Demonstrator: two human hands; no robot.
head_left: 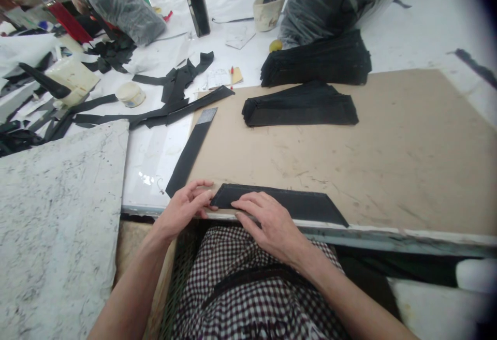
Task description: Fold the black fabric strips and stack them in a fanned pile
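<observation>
A black, slanted-end fabric piece (303, 206) lies along the front edge of the table, with a folded or layered upper edge. At its left tip, my left hand (190, 205) has thumb and fingers closed about the corner. My right hand (267, 221) rests flat on the left half of the piece, fingers stretched out and thumb near the table edge. Left of them a black strip (190, 153) with a grey patch at its upper end lies slantwise. Beyond are two stacks of black fabric pieces, a nearer stack (301, 109) and a farther stack (316, 60).
Brown board (407, 148) covers the table's right side. Black scraps (174, 84), a small round tub (131, 94), a phone (197, 9), a cup (268, 11) and a plastic-wrapped bundle (326, 3) stand farther back. A stained white sheet (62, 216) is at left.
</observation>
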